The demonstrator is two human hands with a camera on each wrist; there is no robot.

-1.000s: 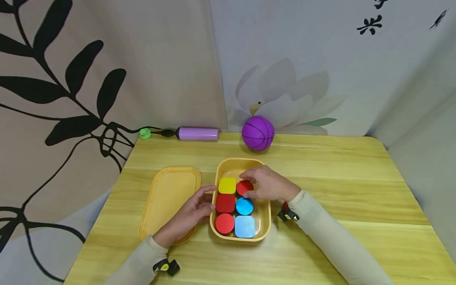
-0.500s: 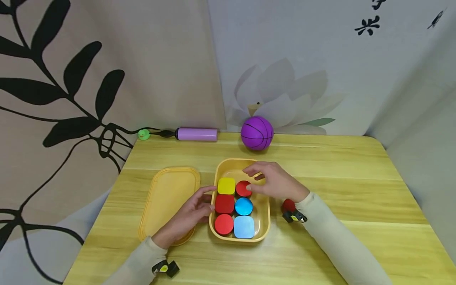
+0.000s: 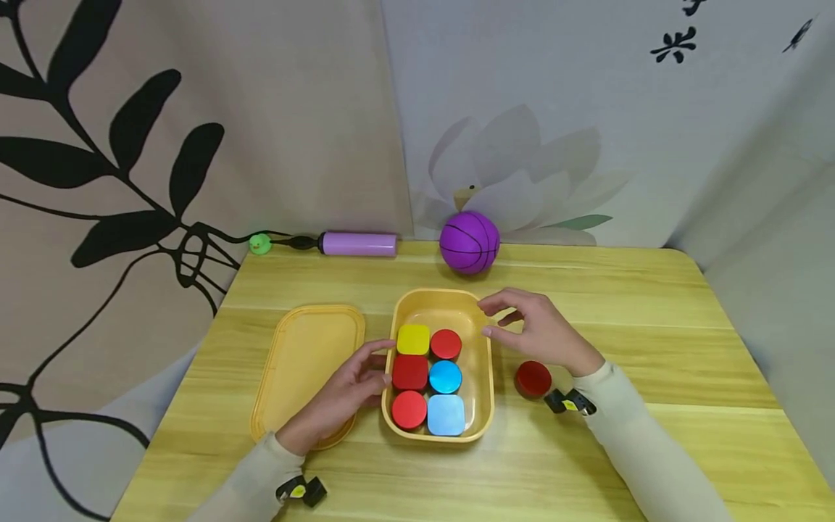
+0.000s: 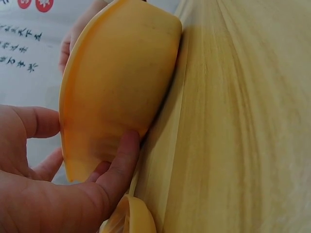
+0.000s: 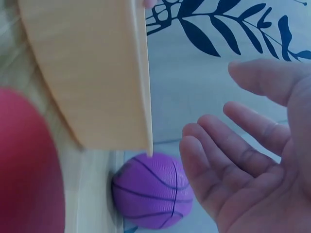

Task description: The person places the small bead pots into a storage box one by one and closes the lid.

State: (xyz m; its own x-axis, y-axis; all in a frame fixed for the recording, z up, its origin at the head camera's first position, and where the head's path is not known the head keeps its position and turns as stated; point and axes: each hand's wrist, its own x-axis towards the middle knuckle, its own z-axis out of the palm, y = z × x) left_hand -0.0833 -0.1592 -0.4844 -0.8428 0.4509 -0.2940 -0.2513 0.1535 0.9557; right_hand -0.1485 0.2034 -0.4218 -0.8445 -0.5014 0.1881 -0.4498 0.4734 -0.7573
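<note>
Black leaves pattern the pale wall at far left — below, on the wood-grained tabletop, lie a yellow lid, then the tub holding six blocks, touched by the left hand's loosely spread fingers; the right hand — relaxed, holding nothing — hangs near a round red block.

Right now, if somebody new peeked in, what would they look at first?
Probably the six bright blocks grouped in the yellow box, between the left hand and the right hand. Next, the purple ball behind the box, at the back of the table. A lone red block sits right of the box.
</note>
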